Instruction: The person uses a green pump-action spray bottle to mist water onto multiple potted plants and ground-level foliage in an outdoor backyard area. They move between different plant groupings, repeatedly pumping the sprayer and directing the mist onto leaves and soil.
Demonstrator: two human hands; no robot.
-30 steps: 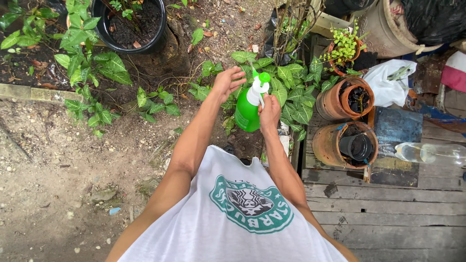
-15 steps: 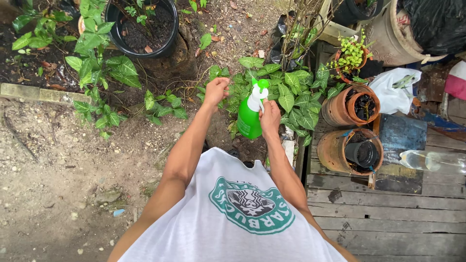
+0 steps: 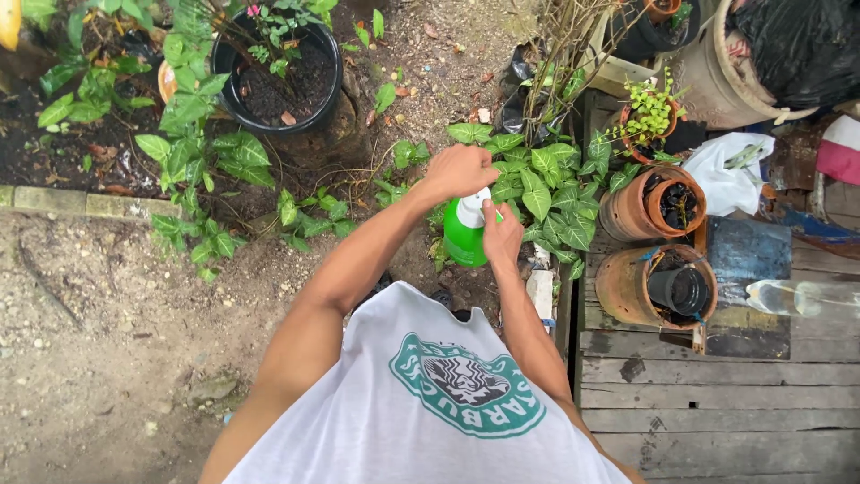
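Closest to the camera, white sleeveless shirt with a round green print [image 3: 448, 403], both bare arms stretched out ahead over the dirt. Right hand [image 3: 502, 235] wrapped around the neck of a bright green plastic spray bottle with a white top [image 3: 468, 229], fingers curled snug on it, thumb up by the white part. Left hand [image 3: 461, 170] closed over the top end of that same bottle, fingers bunched tight so the nozzle is mostly hidden under them; can't tell exactly what the fingertips are pressing. Bottle hanging roughly upright between the two hands, just above the ground and right beside a clump of broad green arrow-shaped leaves [image 3: 542, 193] that crowds in from the right side and sits directly past the hands. Off to the right, weathered grey wooden plank decking [image 3: 717, 394] with two round terracotta pots on it: nearer one [image 3: 658, 287] holding a small black plastic pot, farther one [image 3: 652, 208] full of dark stuff. Clear plastic bottle [image 3: 802, 298] lying on its side at the right edge. Further back, small pot of little pale green leaves [image 3: 649, 116], white plastic bag [image 3: 730, 170], bare twiggy stems [image 3: 564, 54]. Far left, big black round plastic pot of dark soil [image 3: 278, 76] ringed by leafy green plants [image 3: 193, 134], concrete edging strip [image 3: 81, 204] along the bed.
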